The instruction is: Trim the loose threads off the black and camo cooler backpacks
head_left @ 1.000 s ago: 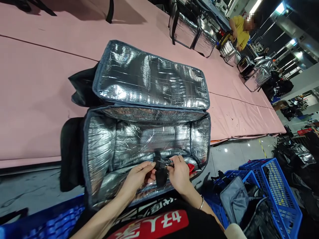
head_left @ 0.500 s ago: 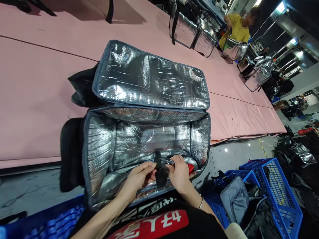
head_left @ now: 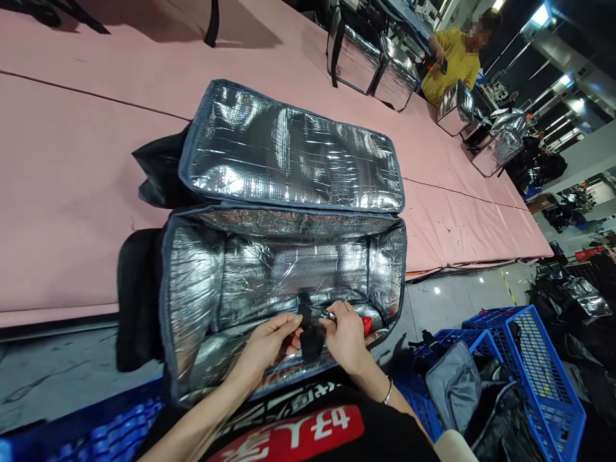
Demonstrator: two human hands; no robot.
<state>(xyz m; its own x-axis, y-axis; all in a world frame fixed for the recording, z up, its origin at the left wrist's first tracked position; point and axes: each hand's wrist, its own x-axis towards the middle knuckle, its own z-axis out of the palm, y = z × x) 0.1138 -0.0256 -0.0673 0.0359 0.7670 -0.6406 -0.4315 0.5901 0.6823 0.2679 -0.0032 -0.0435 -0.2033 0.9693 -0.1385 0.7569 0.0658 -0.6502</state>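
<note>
An insulated bag with silver foil lining stands in front of me, its foil-lined lid folded back onto the table. At the near rim, my left hand pinches a black strap between thumb and fingers. A wider black piece hangs just below that pinch. My right hand is closed around red-handled scissors. Their metal blades point left, close to the strap; the fingers hide most of the tool.
The pink-covered table runs away to the right, with more foil-lined bags along it. A co-worker in a yellow shirt stands at the far side. Blue crates holding bags are on the floor at right; another blue crate is at lower left.
The scissors' blades have drawn back slightly right, toward my right hand. My left hand keeps its pinch. The co-worker's silver bag has been turned and shifted, and a dark object shows in the co-worker's hand.
</note>
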